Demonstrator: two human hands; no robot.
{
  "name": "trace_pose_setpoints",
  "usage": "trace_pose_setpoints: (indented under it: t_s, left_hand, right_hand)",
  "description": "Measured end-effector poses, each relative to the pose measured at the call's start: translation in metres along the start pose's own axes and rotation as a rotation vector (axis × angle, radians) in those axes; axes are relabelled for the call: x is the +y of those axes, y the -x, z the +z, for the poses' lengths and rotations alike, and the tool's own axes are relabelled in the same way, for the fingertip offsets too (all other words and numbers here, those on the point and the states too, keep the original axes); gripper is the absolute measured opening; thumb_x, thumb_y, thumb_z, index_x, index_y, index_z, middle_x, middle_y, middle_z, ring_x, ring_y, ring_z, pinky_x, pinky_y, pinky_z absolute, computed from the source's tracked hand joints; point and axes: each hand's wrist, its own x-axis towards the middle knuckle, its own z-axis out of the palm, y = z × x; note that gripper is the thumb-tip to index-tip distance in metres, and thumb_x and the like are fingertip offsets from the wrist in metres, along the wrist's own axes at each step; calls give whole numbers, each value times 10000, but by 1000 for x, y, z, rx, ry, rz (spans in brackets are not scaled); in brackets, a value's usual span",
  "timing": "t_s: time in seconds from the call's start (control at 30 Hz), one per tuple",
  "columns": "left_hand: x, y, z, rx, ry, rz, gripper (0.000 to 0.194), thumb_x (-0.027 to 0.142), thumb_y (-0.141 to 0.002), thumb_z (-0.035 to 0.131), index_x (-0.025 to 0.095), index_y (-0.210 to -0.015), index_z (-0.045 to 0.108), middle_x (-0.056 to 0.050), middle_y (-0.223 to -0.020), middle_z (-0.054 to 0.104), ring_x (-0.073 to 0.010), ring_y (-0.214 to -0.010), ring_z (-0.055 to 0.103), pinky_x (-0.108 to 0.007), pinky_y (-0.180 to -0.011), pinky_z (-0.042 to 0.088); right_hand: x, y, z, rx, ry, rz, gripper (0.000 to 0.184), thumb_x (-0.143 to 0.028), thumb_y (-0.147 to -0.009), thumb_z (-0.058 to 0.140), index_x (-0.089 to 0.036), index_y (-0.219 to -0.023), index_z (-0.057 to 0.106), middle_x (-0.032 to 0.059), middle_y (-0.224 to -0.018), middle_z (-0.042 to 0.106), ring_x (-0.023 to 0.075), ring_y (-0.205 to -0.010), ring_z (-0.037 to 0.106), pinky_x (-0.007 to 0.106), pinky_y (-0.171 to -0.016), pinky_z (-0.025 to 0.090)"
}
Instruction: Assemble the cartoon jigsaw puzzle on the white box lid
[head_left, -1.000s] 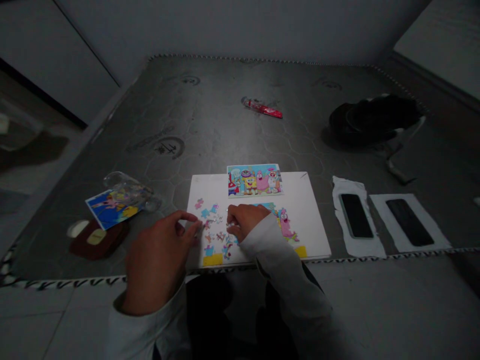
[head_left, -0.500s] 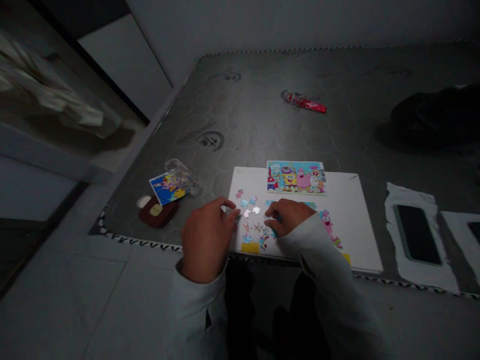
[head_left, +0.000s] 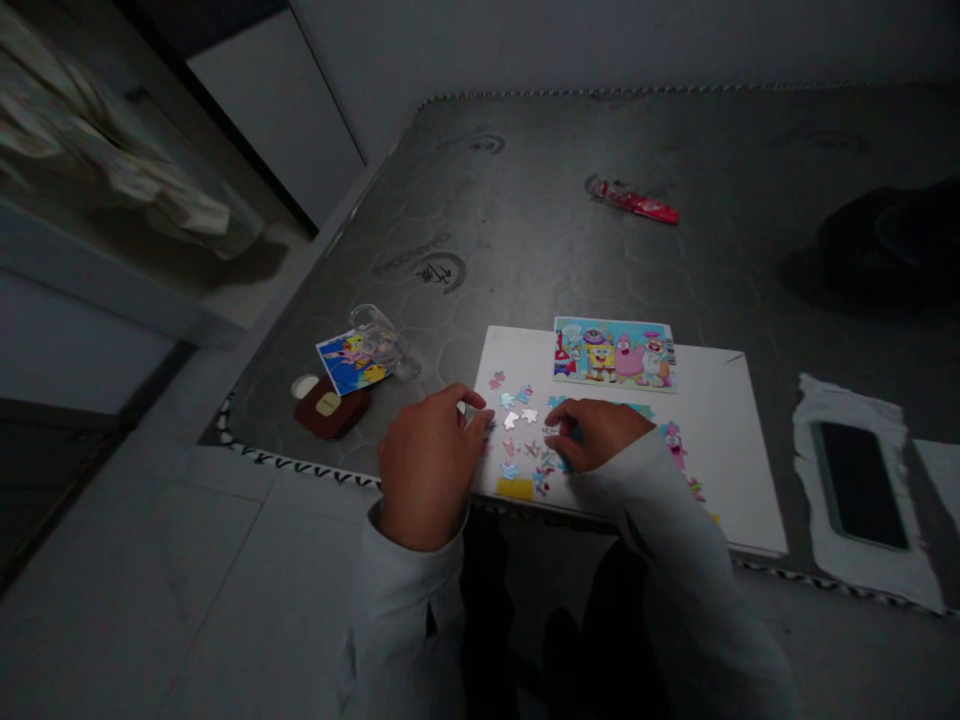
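Observation:
A white board lies at the near edge of the bed-like surface, with loose jigsaw puzzle pieces scattered on its left part. My left hand rests by the board's left edge, thumb and forefinger apart, holding nothing that I can see. Over the middle of the board, my right hand is curled with its fingertips pinched at a small puzzle piece, mostly hidden by the fingers. Joined puzzle pieces show beyond the right hand and sleeve, partly covered. A cartoon picture card lies across the board's far edge.
Left of the board are a brown case, a blue cartoon card and a clear plastic bottle. A phone lies on white paper at right. Farther back are a red packet and a dark object.
The whole view has shifted, so the things appear farther right. My right hand's fingertips have drawn closer together. The left hand keeps nearly the same pose beside the board.

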Motion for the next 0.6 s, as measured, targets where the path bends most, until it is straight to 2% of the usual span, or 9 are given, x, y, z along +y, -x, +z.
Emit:
trace_pose_setpoints:
  t_s: [0.2,0.4,0.6]
  left_hand:
    - [0,0,-1,1,-6,-1,163,425,-922,711,334,-1027,795,21,-842,778,-204,-754,670,-309,-609,315]
    - [-1,1,-2,-23,-24,-6,190,436,-939,685,329,-1053,793,6,-900,786,-212,-777,680,-312,-636,363]
    - [-8,1,3,-81,-110,19,213,409,-884,740,324,-1071,796,-23,-1014,790,-244,-870,704,-327,-681,407]
  right_hand:
    - [5,-2,2,12,-8,-34,187,-302,-865,742,-282,-1049,775,25,-951,762,199,-875,675,320,-726,409]
    - [11,-2,6,45,-25,-80,161,-346,-894,709,-283,-1023,782,33,-936,757,201,-860,670,331,-728,410]
    - [4,3,-4,60,-10,-38,132,-317,-888,720,-265,-992,785,44,-933,767,208,-831,665,335,-696,387]
